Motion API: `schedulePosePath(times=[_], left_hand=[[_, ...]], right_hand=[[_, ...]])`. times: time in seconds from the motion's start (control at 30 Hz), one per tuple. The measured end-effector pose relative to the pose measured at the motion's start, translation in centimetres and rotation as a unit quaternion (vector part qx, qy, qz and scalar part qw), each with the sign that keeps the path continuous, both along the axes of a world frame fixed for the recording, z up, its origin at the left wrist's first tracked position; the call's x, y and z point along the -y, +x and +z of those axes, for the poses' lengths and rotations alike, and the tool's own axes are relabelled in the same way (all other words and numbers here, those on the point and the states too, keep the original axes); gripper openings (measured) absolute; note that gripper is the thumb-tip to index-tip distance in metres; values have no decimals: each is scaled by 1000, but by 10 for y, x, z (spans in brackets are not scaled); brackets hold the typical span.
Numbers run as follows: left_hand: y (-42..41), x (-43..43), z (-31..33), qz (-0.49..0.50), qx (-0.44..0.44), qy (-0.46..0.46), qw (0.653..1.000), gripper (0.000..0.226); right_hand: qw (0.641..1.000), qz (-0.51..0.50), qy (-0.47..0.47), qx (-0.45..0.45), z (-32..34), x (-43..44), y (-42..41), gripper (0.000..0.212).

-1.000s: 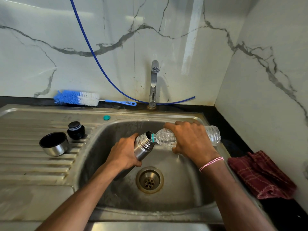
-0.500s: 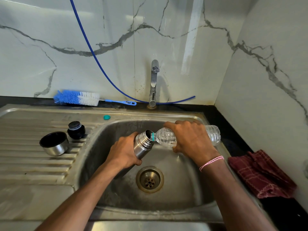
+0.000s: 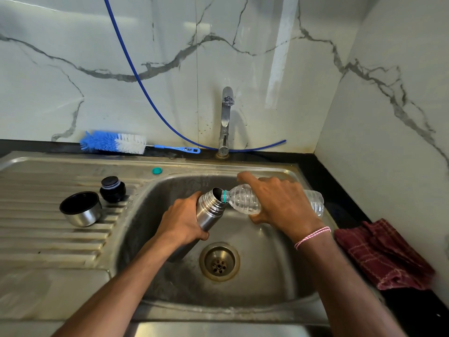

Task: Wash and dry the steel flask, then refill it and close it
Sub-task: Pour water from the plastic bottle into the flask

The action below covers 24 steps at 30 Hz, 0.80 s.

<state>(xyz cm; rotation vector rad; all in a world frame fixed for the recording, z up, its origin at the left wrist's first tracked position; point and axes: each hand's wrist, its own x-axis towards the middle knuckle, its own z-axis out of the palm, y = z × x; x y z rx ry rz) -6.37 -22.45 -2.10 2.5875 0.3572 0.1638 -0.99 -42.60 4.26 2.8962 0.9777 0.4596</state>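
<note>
My left hand point(image 3: 183, 221) grips the open steel flask point(image 3: 211, 207), tilted to the right over the sink basin point(image 3: 267, 276). My right hand point(image 3: 279, 206) holds a clear plastic bottle point(image 3: 244, 199) lying almost level, its neck with a teal ring at the flask's mouth. The flask's black stopper point(image 3: 112, 189) and its steel cup lid point(image 3: 81, 209) stand on the draining board point(image 3: 36, 239) to the left. A small teal bottle cap point(image 3: 157, 170) lies on the sink's back rim.
A blue and white bottle brush point(image 3: 116, 143) lies on the black counter behind the draining board. The tap point(image 3: 226, 117) rises behind the basin, with a thin blue hose point(image 3: 136, 76) curving past it. A dark red checked cloth point(image 3: 384, 254) lies at the right, near the wall.
My right index finger has lifted off the bottle and now points out to the left. Flask and bottle stay joined mouth to mouth in nearly the same place.
</note>
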Motion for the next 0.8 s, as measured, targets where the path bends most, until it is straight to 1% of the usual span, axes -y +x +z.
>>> schedulePosePath(times=[0.13, 0.53, 0.8], left_hand=[[1, 0, 0, 0, -2, 3, 1000, 96], [1, 2, 1, -3, -15, 20, 1000, 94], [0, 2, 2, -2, -18, 19, 1000, 94]], right_hand=[[1000, 2, -8, 13, 3, 0, 0, 76], [998, -19, -38, 43, 4, -5, -3, 84], [998, -6, -35, 56, 2, -6, -1, 84]])
